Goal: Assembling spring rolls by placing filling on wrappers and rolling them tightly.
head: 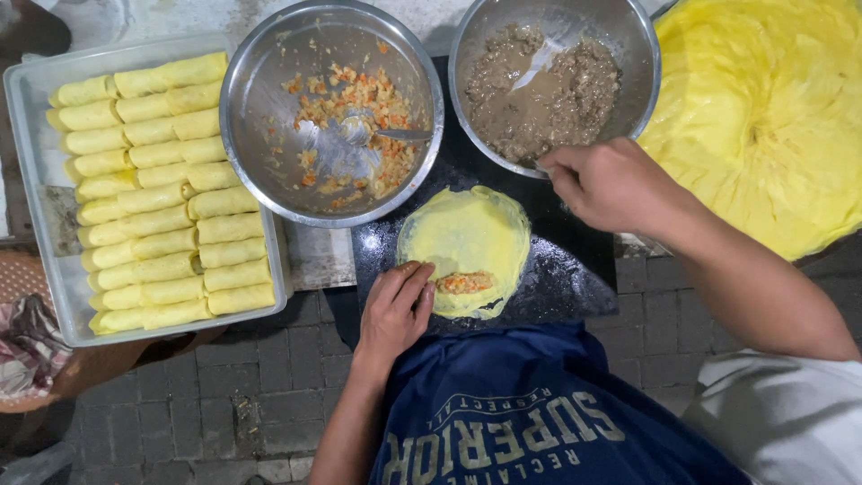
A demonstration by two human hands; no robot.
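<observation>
Fingers of left hand touching filling, on yellow wrapper

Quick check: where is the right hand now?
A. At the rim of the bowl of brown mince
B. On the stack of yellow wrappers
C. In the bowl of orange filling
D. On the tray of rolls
A: the right hand sits at the near rim of the bowl of brown mince, while the left hand rests on the wrapper.

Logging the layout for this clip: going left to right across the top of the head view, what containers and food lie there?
Tray of yellow rolls → steel bowl of orange-flecked filling → steel bowl of brown minced filling → stack of yellow wrappers.
</observation>
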